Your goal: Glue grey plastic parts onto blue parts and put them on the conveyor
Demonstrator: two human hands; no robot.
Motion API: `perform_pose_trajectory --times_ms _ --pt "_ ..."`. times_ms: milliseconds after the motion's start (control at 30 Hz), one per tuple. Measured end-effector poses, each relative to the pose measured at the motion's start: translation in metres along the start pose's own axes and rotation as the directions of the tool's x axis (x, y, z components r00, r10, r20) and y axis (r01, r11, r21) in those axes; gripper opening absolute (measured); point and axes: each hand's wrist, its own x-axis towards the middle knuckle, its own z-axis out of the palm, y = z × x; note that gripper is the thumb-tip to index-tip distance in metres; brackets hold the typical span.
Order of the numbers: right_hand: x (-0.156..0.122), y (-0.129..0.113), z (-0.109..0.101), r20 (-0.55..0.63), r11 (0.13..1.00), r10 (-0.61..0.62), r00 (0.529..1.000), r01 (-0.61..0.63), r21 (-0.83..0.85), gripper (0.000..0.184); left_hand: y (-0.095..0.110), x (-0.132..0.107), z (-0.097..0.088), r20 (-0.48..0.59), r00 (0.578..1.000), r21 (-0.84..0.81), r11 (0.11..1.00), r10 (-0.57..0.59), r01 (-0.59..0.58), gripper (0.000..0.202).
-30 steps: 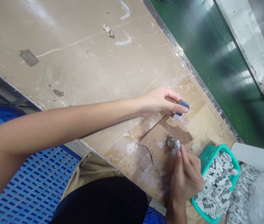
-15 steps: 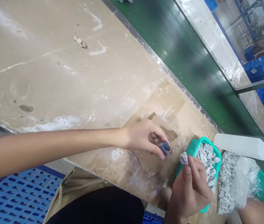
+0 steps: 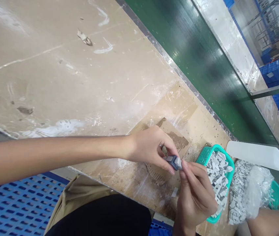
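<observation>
My left hand (image 3: 151, 149) pinches a small dark blue-grey block (image 3: 171, 160) between thumb and fingers, just above a torn piece of cardboard (image 3: 172, 136). My right hand (image 3: 196, 193) comes up from below and presses a small pale grey piece (image 3: 179, 161) against the end of that block, fingertips closed on it. The two hands meet beside a teal basket (image 3: 203, 155) filled with several pale grey pieces.
A worn beige worktable (image 3: 80, 82) runs to a green belt (image 3: 203, 59) on the right. A white bottle with a blue cap (image 3: 255, 154) lies past the basket, and a clear bag of grey pieces (image 3: 247, 190) sits beside it. Another person's arm (image 3: 272, 221) shows at bottom right. Blue perforated crate (image 3: 18, 209) lies below left.
My right hand moved left and up, bringing the pale piece against the dark block. My left hand stayed over the cardboard; a second ago it was held farther out.
</observation>
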Motion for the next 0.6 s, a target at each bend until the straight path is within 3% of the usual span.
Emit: perform_pose_trajectory --times_ms 200,600 --pt "0.001 -0.005 -0.003 0.052 0.999 0.005 0.999 -0.003 -0.045 0.043 0.004 -0.003 0.003 -0.009 0.997 -0.078 0.994 -0.081 0.080 0.030" --pt "0.010 -0.015 -0.010 0.133 0.979 -0.106 0.985 0.127 -0.162 0.047 0.002 -0.003 0.006 0.135 0.968 -0.374 0.894 -0.211 0.248 0.028"
